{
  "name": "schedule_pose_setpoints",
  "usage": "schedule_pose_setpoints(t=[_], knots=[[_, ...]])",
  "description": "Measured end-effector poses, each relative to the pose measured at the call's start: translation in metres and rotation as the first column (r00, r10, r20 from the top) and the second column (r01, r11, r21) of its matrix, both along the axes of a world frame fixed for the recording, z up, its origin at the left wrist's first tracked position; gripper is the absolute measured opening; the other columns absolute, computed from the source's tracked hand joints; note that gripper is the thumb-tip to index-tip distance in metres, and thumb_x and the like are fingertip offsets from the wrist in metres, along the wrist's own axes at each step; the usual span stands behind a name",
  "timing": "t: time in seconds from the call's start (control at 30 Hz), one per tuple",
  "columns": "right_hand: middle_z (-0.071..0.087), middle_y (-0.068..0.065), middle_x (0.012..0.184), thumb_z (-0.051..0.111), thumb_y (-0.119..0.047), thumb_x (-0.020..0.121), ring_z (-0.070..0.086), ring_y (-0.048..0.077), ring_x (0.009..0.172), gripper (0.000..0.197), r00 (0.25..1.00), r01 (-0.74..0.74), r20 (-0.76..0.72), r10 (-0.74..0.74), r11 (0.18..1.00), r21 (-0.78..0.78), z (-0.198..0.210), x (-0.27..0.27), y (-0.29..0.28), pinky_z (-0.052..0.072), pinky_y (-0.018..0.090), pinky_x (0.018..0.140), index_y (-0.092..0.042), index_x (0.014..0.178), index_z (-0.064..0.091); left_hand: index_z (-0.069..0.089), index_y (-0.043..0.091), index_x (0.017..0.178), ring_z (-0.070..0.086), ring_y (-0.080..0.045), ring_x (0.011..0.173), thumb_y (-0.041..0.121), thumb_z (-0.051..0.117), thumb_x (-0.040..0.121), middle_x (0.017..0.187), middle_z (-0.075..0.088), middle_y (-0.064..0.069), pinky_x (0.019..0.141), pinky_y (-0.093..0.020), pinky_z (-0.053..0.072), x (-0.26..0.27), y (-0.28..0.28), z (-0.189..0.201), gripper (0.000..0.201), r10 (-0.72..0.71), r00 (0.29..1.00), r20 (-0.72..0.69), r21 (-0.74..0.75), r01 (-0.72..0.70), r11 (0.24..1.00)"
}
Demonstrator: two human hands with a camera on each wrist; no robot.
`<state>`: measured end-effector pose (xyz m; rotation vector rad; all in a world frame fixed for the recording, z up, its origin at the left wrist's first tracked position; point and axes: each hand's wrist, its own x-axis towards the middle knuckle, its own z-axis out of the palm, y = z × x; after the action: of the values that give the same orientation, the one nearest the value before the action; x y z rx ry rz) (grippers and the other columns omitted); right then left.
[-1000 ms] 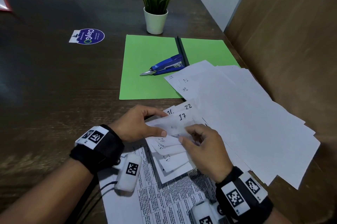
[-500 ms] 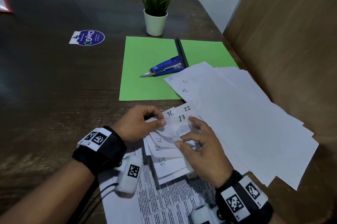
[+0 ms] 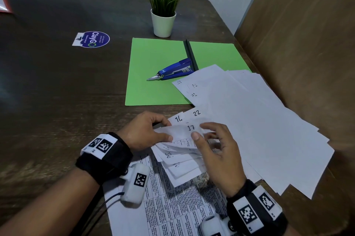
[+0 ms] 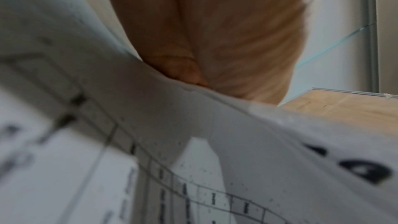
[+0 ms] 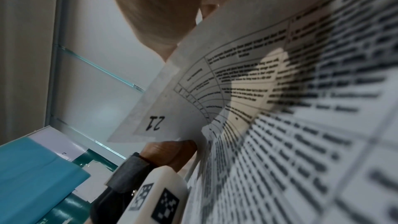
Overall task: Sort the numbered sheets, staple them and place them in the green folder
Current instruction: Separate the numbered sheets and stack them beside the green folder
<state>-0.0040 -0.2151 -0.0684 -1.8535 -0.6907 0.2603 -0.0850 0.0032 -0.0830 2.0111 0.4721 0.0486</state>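
Note:
A fanned pile of numbered white sheets (image 3: 249,120) lies on the table's right side, corners marked 16, 22 and 17. My left hand (image 3: 146,132) pinches the lifted corner of the sheet marked 17 (image 3: 182,130), thumb on top. My right hand (image 3: 213,145) lifts the same bundle of corners, thumb on the sheet's edge and fingers beneath. In the right wrist view a sheet marked 21 (image 5: 193,101) curves over the hand. The open green folder (image 3: 153,74) lies beyond, with the blue stapler (image 3: 174,70) on it.
A potted plant (image 3: 163,10) stands behind the folder. A round blue sticker (image 3: 94,39) is on the dark table (image 3: 57,91). A printed sheet (image 3: 172,208) lies under my wrists. A wooden panel (image 3: 307,43) borders the right side.
The corners of the sheets have been peeled up and fanned further; my right thumb has moved up onto the edge of sheet 17, and more corners show below it.

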Motion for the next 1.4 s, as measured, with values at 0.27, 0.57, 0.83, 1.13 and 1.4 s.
schedule_pose_setpoints(t=[0.27,0.57,0.83,1.13,1.4], knots=[[0.069,-0.01,0.077,0.08,-0.012,0.082,0.066,0.01,0.076,0.018,0.998,-0.057,-0.009,0.056,0.997,-0.044,-0.012,0.003,0.0,0.055,0.035,0.072,-0.025,0.072,0.074,0.081,0.025,0.082,0.072,-0.007,0.081,0.018,0.088,0.075,0.085,0.078,0.012,0.077,-0.029,0.057,-0.001,-0.001,0.003,0.012,-0.029,0.999,0.016,-0.026,0.029,0.999],[0.056,-0.013,0.133,0.073,-0.024,0.089,0.051,-0.003,0.126,0.016,0.986,-0.136,-0.108,0.128,0.988,-0.073,-0.007,0.002,0.002,0.042,-0.001,0.078,-0.017,0.075,0.077,0.079,0.027,0.077,0.074,-0.011,0.082,0.008,0.087,0.072,0.085,0.078,0.01,0.077,-0.032,0.059,-0.002,-0.001,0.002,0.021,-0.034,0.998,0.061,-0.024,0.036,0.999],[0.062,-0.013,0.118,0.078,-0.016,0.084,0.059,0.008,0.098,0.011,0.994,-0.082,-0.071,0.079,0.996,-0.043,-0.012,0.005,0.003,0.043,0.005,0.069,-0.019,0.075,0.073,0.07,0.036,0.116,0.069,-0.001,0.102,0.018,0.092,0.07,0.112,0.072,0.019,0.092,-0.032,0.059,-0.003,-0.003,0.003,0.054,-0.018,0.997,0.078,-0.057,0.022,0.998],[0.072,0.004,0.086,0.059,-0.025,0.099,0.066,0.018,0.066,0.012,0.968,-0.004,-0.25,0.019,0.998,0.063,0.013,0.018,0.014,0.049,0.023,0.056,-0.026,0.096,0.071,0.082,0.026,0.078,0.074,-0.021,0.089,0.021,0.092,0.069,0.092,0.077,0.006,0.084,-0.048,0.06,-0.003,0.001,-0.004,0.014,-0.09,0.992,0.093,-0.054,0.096,0.994],[0.068,-0.009,0.066,0.075,-0.032,0.083,0.064,0.01,0.067,0.021,0.978,-0.149,0.052,0.201,0.852,-0.502,0.017,0.037,0.024,0.053,0.029,0.068,-0.024,0.064,0.069,0.084,0.027,0.083,0.074,-0.016,0.089,0.016,0.088,0.074,0.091,0.079,0.01,0.085,-0.041,0.061,-0.004,-0.002,0.005,0.015,-0.125,0.989,0.08,-0.09,0.133,0.987]])
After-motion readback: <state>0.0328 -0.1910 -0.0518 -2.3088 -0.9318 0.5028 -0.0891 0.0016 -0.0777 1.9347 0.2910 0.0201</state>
